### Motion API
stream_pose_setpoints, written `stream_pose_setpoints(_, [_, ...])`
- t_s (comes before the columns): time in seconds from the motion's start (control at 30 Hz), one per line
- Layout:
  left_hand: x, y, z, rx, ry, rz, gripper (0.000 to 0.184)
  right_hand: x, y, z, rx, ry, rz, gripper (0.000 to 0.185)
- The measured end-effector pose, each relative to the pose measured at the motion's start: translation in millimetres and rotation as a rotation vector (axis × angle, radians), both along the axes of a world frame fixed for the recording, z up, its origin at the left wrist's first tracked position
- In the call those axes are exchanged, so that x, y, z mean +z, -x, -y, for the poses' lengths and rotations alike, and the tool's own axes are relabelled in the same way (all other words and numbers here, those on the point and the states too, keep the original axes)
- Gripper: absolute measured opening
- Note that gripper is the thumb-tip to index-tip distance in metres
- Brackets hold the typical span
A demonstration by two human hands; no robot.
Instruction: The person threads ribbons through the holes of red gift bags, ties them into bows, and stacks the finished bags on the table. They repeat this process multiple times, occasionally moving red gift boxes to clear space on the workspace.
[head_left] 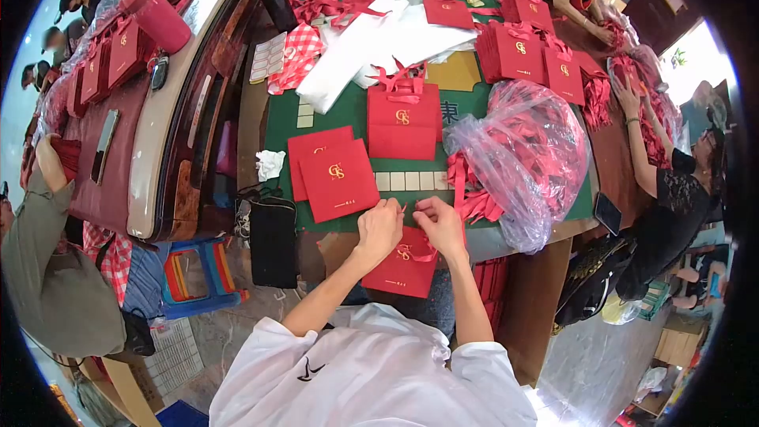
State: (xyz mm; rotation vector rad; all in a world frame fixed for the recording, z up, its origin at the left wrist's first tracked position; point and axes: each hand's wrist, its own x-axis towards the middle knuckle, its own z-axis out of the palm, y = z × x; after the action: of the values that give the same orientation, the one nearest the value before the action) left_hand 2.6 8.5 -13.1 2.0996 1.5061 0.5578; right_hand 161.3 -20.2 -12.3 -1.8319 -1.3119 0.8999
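Observation:
Close to my body, a red paper bag with a gold emblem lies at the table's near edge. Above its top edge my left hand is pinched on a red ribbon, a bit of which shows at the fingertips. My right hand is closed beside it, fingertips together over the ribbon handle, a small gap from the left. Two flat red bags overlap to the left. Beyond my hands stands a stack of red bags with ribbon handles. A clear plastic sack of red ribbons sits to the right.
White sheets, a black bottle, crumpled tissue and a black pouch lie around the green table. More red bags stand at the back right. A phone is at the right edge. Other people work on both sides.

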Motion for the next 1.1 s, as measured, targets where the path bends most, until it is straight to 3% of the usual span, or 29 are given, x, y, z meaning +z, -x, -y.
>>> stream_pose_setpoints(0.07, [2.7,1.9,0.5,0.007,0.009,0.068,0.014,-22.6,-2.1,0.8,0.066,0.048,-0.245,0.017])
stream_pose_setpoints(0.13, [5.1,2.7,1.0,0.042,0.072,0.260,0.011,-17.6,-1.8,0.7,0.070,0.073,-0.325,0.018])
stream_pose_setpoints(0.27, [6.4,4.9,2.2,0.030,0.036,0.282,0.011,-15.3,-2.9,-1.8,0.092,0.094,-0.539,0.018])
stream_pose_setpoints(0.5, [15.7,1.2,6.3,-0.034,-0.176,0.174,0.008,-14.4,-1.4,-5.1,0.052,0.072,-0.639,0.017])
stream_pose_setpoints(0.57, [16.3,2.0,6.9,-0.041,-0.211,0.191,0.007,-6.8,-0.6,-5.7,0.044,0.049,-0.519,0.016])
stream_pose_setpoints(0.67, [20.6,7.6,9.8,-0.086,-0.273,0.220,0.016,-9.6,-0.1,-3.9,-0.031,0.015,-0.611,0.015])
stream_pose_setpoints(0.77, [24.7,17.2,18.3,0.039,-0.460,0.262,0.032,6.1,-13.1,-3.9,-0.105,0.003,-0.699,0.014])
stream_pose_setpoints(0.83, [15.6,27.5,24.1,0.048,-0.209,0.381,0.043,13.1,-15.6,-4.1,-0.163,0.046,-0.704,0.013])
stream_pose_setpoints(0.87, [11.7,34.5,24.3,-0.007,-0.088,0.258,0.045,3.0,-18.2,-4.5,-0.128,0.025,-0.745,0.014])
stream_pose_setpoints(1.0, [26.5,44.6,21.3,-0.049,-0.004,0.229,0.047,0.7,-14.4,-7.6,-0.116,0.007,-0.750,0.014])
stream_pose_setpoints(1.1, [34.2,53.4,14.0,-0.242,0.006,0.076,0.045,0.5,-16.6,-11.8,-0.162,0.003,-0.749,0.015])
